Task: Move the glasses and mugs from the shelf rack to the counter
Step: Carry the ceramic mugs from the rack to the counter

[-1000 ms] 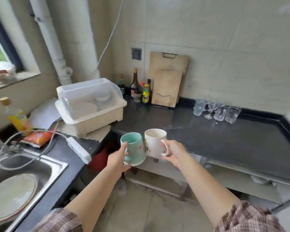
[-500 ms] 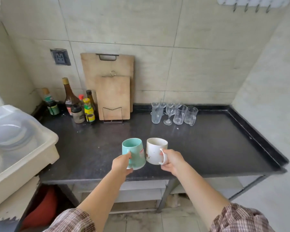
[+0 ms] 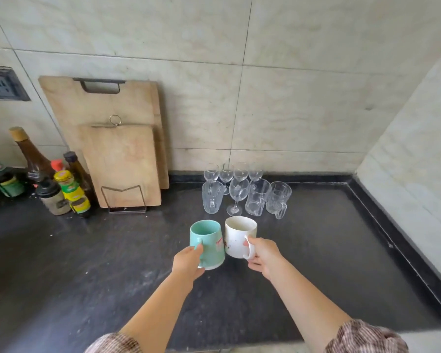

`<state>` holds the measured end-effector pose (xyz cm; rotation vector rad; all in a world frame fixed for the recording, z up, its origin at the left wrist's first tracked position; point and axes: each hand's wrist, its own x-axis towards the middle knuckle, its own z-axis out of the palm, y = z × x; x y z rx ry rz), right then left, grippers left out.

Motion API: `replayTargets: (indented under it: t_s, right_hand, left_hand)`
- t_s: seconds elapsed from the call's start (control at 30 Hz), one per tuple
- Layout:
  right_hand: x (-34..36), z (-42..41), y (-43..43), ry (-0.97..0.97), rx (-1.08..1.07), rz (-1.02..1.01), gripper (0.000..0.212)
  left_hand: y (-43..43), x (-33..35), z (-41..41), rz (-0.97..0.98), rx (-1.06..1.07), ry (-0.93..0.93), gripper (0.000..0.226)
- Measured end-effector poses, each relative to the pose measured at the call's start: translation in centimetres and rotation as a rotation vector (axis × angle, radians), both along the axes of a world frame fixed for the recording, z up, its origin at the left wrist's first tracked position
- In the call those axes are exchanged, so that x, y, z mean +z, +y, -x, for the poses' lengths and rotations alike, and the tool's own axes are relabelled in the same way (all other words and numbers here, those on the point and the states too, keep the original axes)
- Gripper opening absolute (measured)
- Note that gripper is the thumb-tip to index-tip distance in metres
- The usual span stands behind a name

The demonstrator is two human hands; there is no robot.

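The teal mug and the white mug are side by side, seemingly touching, over the middle of the dark counter. Whether their bases rest on it is unclear. The left hand grips the teal mug, hiding its handle. The right hand curls round the white mug's handle. Just beyond stand clear glasses, the far ones partly hidden. The bottles at far left are cut off by the frame edge.

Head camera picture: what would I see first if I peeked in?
Two mugs are held side by side in the middle: a mint-green ceramic mug in the left hand and a white ceramic mug in the right hand, over the black stone counter. Behind them stands a cluster of clear drinking glasses.
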<state>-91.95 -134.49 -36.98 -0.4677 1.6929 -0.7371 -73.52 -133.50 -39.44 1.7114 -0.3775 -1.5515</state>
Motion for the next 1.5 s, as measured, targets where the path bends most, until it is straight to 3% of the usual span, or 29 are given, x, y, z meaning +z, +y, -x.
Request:
replayTargets:
  t_s: [0.2,0.57,1.0,1.5]
  right_hand:
    - [-1.9,2.1,-4.5,-0.021,0.044,-0.046,0.024]
    - [-4.4,3.4,-5.5,-0.128,-0.051,-0.05,0.021]
    - [-6.3,2.7,-3.6,0.079,0.145,-0.016,0.029]
    - [-5.4,2.3,-3.0,0.189,0.203,0.003,0.029]
  left_hand:
    - [-3.8,-1.9,1.8,0.003,0.002,-0.064,0.012]
    - [-4.4,-5.1,4.1,0.077,0.003,-0.151,0.023]
    - [-3.0,-7.3,4.1,0.106,-0.003,-0.205,0.019]
    - [-3.0,-7.1,7.5,0.07,0.247,-0.191,0.02]
